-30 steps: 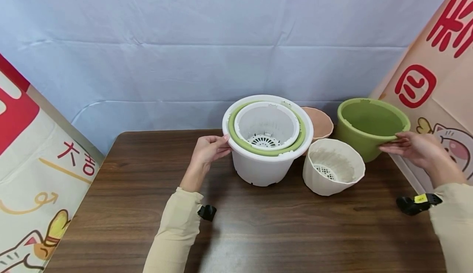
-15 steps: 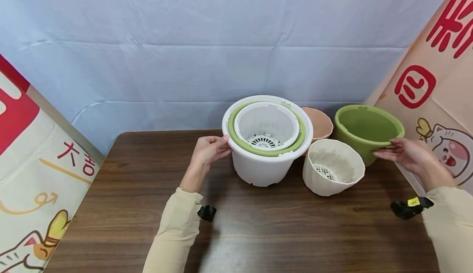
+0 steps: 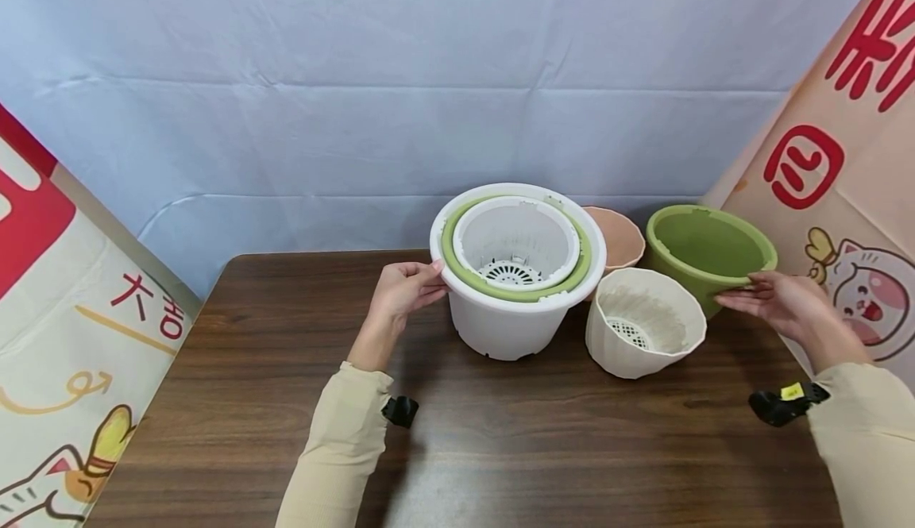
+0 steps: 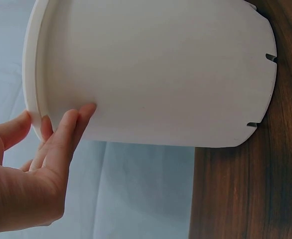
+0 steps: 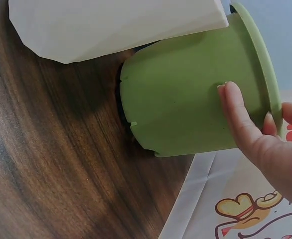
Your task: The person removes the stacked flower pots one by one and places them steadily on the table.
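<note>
A large white plastic flowerpot [image 3: 493, 329] stands at the table's back middle. Nested in it are a green pot [image 3: 452, 254] and a smaller white pot [image 3: 525, 230] with a slotted bottom. My left hand [image 3: 402, 298] pinches the large white pot's rim on its left side, thumb outside and fingers below the rim in the left wrist view. At the back right is a green flowerpot [image 5: 181, 99]. My right hand [image 3: 782, 306] pinches its rim at the right front, with two fingers along its wall in the right wrist view.
A cream faceted pot [image 3: 643, 317] with a mesh bottom sits between the two held pots, in front of a pink pot [image 3: 613, 238] that is partly hidden. A pale cloth [image 3: 322, 115] hangs behind the brown table [image 3: 286, 401]. Printed banners [image 3: 858, 155] flank both sides.
The green pot at the right has moved a little left and toward me, against the other pots, with my right hand on its rim. My left hand has stayed in place.
</note>
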Tool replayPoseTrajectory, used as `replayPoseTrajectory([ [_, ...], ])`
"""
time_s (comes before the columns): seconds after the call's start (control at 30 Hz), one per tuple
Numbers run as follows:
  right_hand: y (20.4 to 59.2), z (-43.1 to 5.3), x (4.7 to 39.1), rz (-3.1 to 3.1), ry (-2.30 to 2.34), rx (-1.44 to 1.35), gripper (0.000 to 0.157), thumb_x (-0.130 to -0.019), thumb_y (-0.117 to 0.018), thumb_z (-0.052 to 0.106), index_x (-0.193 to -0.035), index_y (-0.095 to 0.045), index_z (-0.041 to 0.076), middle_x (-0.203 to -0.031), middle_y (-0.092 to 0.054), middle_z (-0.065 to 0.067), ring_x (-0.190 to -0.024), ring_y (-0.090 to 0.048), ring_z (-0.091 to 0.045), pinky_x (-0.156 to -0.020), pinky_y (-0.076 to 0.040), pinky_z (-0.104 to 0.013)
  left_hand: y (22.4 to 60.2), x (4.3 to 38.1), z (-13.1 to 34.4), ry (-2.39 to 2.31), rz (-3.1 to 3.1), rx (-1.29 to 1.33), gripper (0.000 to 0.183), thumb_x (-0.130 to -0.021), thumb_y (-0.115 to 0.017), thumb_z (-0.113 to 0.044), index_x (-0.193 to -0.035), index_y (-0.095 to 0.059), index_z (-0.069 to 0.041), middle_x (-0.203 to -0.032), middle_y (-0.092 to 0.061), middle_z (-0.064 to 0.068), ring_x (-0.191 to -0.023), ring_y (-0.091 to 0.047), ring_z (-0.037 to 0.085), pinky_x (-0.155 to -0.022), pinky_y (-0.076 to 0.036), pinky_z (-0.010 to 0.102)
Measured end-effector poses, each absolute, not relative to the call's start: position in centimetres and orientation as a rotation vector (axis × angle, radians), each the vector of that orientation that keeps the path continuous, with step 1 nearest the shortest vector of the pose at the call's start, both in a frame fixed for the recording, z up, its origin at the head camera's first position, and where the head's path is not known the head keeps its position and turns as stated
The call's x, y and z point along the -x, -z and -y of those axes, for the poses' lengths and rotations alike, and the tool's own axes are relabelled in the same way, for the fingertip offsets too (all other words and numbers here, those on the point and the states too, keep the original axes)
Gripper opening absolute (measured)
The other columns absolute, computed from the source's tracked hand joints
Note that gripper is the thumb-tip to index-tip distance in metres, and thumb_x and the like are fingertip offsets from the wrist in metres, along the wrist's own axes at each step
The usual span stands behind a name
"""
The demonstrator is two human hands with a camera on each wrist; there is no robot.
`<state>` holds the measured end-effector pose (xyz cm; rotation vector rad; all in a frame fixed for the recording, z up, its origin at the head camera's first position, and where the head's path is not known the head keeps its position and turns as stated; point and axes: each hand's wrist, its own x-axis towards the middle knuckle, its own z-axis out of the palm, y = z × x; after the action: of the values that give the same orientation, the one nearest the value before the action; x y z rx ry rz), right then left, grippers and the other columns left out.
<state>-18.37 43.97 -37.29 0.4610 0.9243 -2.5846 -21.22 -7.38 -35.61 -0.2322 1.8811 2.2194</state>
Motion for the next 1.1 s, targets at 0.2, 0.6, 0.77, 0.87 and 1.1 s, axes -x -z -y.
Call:
replayPoseTrajectory([
  [0.2,37.2,-43.7,18.4,-0.929,2.604,-0.443,0.03,-0.099,-0.017,0.006,-0.087,-0.042,-0.006,-0.088,-0.051,-0.04,-0.081,-0.055,-0.054,-0.086,-0.042,-0.062,35.6,21.3,7.4,-2.216,-1.882,0.234,0.024,-0.087,-0.062,-0.01,-0.099,-0.06,0.011,-0.073,-0.064,0.011,-0.069,-0.065,0.017,-0.075,-0.055,0.033],
  [0.6,37.1,-43.0,18.3,-1.153,2.575,-0.471,0.014,-0.098,-0.024,0.001,-0.112,-0.027,0.004,-0.086,-0.056,-0.03,-0.079,-0.061,-0.045,-0.081,-0.049,-0.054,35.6,21.3,7.4,-2.223,-1.87,0.238,0.023,-0.087,-0.062,-0.01,-0.098,-0.06,0.01,-0.073,-0.064,0.011,-0.069,-0.065,0.018,-0.075,-0.055,0.034],
  [0.77,37.1,-43.0,18.2,-1.176,2.571,-0.439,0.016,-0.098,-0.026,0.001,-0.113,-0.028,0.005,-0.086,-0.057,-0.029,-0.08,-0.061,-0.043,-0.082,-0.049,-0.052,35.6,21.3,7.4,-2.223,-1.871,0.245,0.022,-0.088,-0.062,-0.01,-0.098,-0.06,0.01,-0.074,-0.064,0.011,-0.069,-0.065,0.018,-0.079,-0.053,0.037],
  [0.87,37.2,-43.0,18.2,-1.187,2.568,-0.426,0.013,-0.098,-0.026,0.0,-0.11,-0.031,0.004,-0.086,-0.057,-0.031,-0.08,-0.061,-0.043,-0.082,-0.049,-0.052,35.6,21.3,7.4,-2.223,-1.872,0.245,0.023,-0.088,-0.062,-0.01,-0.098,-0.06,0.01,-0.074,-0.064,0.011,-0.069,-0.065,0.018,-0.08,-0.053,0.037],
  [1.1,37.0,-42.7,18.3,-1.197,2.529,-0.397,0.019,-0.097,-0.02,-0.002,-0.105,-0.038,-0.002,-0.086,-0.057,-0.035,-0.082,-0.061,-0.044,-0.082,-0.05,-0.051,35.7,21.3,7.4,-2.224,-1.876,0.238,0.023,-0.088,-0.062,-0.011,-0.097,-0.06,0.011,-0.074,-0.064,0.011,-0.07,-0.065,0.018,-0.073,-0.056,0.032],
])
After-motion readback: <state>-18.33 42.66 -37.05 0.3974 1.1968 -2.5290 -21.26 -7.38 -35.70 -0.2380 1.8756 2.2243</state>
